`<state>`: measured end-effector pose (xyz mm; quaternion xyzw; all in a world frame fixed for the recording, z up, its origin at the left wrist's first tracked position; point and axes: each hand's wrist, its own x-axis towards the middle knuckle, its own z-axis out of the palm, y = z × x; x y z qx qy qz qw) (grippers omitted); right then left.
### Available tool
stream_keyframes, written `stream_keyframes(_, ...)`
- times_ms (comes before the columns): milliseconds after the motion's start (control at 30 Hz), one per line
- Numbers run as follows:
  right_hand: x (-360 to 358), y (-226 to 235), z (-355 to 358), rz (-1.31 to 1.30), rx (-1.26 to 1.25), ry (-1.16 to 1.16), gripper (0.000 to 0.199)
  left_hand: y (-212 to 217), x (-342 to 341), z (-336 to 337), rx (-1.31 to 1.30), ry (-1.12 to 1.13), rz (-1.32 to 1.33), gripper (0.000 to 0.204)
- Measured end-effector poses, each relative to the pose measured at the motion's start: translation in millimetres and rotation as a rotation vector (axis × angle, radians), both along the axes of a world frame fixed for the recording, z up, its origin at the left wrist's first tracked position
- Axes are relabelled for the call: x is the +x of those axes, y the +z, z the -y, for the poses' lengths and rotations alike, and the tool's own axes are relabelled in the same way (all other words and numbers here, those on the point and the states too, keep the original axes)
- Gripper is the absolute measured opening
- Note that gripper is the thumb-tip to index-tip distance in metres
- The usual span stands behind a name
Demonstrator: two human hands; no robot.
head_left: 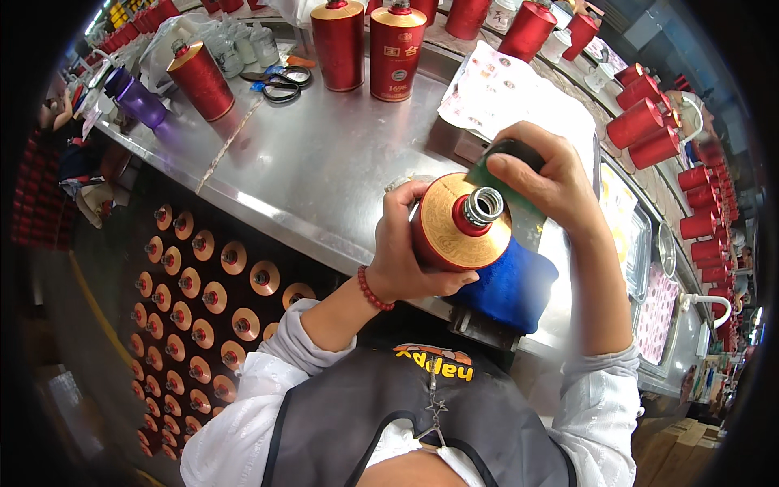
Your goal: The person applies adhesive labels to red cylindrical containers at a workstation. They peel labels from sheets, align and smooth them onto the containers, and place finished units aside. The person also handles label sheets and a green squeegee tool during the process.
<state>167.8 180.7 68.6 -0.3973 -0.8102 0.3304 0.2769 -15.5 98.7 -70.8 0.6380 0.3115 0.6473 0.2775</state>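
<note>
My left hand (395, 264), with a red bead bracelet at the wrist, is wrapped round a red bottle (445, 215). This bottle has a gold patterned shoulder and an uncapped threaded neck, and it is tilted toward me over the table's front edge. My right hand (556, 174) is closed on a flat tool (513, 193) with a dark grip and a green part, which looks like a scraper. The green part is blurred and lies beside the bottle's far right side; whether it touches is hard to tell. Below the bottle is a blue cloth (515, 284).
On the metal table (292, 170) stand several red bottles (338, 49), a purple drinking bottle (136, 99) and black scissors (284, 84). Printed decal sheets (495, 85) lie behind my right hand. A line of red bottles (637, 122) curves along the right. Many gold-topped bottles (215, 298) stand lower left.
</note>
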Motion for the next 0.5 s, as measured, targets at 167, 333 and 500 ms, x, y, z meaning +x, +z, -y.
stream_keyframes(167, -14.4, 9.0, 6.2, -0.172, -0.157, 0.065, 0.026, 7.9, -13.5, -6.0, -0.175, -0.279, 0.063, 0.105)
stream_keyframes(333, -4.2, 0.7, -0.1, -0.208, -0.215, -0.074, 0.019, 22.4, -41.3, -20.3, -0.431, -0.590, 0.114, 0.110)
stream_keyframes(500, -4.6, -5.6, -4.7, -0.146, -0.018, -0.213, 0.021, 33.1, -31.8, -12.7, -0.344, -0.423, 0.049, 0.110)
